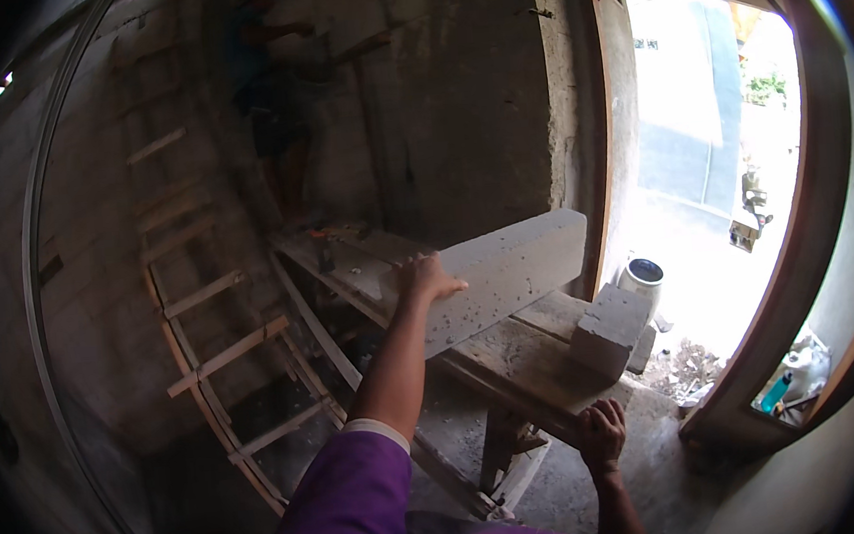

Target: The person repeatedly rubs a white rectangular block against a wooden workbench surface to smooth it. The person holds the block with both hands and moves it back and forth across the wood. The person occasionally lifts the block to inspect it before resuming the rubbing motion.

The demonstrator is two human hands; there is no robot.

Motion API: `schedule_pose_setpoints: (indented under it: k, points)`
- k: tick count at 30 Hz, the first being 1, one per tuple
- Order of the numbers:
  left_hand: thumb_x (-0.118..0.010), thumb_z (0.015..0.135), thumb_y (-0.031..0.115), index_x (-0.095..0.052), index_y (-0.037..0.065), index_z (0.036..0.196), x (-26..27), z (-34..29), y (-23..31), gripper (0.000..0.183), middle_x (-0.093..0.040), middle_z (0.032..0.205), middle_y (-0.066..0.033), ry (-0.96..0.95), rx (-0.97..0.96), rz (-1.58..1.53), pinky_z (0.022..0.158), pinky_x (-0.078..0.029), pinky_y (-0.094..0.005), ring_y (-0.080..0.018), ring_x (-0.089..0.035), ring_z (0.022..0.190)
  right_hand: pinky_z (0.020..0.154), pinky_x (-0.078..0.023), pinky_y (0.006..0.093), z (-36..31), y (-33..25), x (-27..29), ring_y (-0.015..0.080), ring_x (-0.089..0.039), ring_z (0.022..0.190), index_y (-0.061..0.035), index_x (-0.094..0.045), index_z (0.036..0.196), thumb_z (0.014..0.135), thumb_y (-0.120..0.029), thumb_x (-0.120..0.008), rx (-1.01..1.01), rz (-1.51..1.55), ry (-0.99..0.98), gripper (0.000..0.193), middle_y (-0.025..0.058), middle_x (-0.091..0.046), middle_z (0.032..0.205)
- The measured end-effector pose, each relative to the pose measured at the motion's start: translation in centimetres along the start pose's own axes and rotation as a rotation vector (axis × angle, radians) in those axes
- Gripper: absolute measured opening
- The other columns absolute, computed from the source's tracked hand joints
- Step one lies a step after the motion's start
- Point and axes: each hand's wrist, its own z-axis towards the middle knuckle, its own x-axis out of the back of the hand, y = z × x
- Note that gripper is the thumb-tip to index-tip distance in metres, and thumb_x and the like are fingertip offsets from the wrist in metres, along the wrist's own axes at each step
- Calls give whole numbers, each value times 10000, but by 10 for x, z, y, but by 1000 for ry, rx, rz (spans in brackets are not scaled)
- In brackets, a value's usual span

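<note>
A long, pale concrete block [507, 269] stands on its narrow side, slanting across a wooden plank platform [515, 360]. My left hand [428, 277] grips its left end, fingers over the top and thumb along the face toward me. My right hand [602, 432] is closed at the platform's near right edge, fingers curled over the plank. Just beyond that hand, a shorter grey block [608, 333] rests at the platform's right end.
A wooden ladder [216, 369] leans at the left by a block wall. Another person [278, 98] stands in the dark at the back. To the right, a bright doorway [718, 144] opens past a white bucket [642, 275] and rubble [686, 372]. A trestle leg [499, 449] supports the planks.
</note>
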Motion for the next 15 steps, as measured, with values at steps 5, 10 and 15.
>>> schedule_pose_setpoints:
  k: [5,10,15]
  points:
    - [-842,648,677,-587,144,1434,-2,-1,0,983,-578,1477,-192,28,-3,-18,1188,-357,-541,-373,-490,1424,1073,-481,503,3,-3,4,378,-651,1058,-50,-721,877,860,-131,-734,25,-11,2,84,126,-693,983]
    - [-855,684,634,-585,124,1446,6,-4,4,956,-532,1535,-196,-19,2,-50,1242,-267,-582,-370,-443,1466,1063,-478,502,6,-6,9,371,-641,1065,-79,-716,862,840,-157,-769,29,2,-35,97,111,-682,974]
    - [-855,685,639,-571,123,1460,3,-1,2,973,-528,1540,-193,-17,11,-44,1245,-259,-590,-367,-442,1469,1086,-456,510,5,-5,6,374,-636,1050,-90,-708,863,848,-194,-758,27,4,-35,117,108,-668,964]
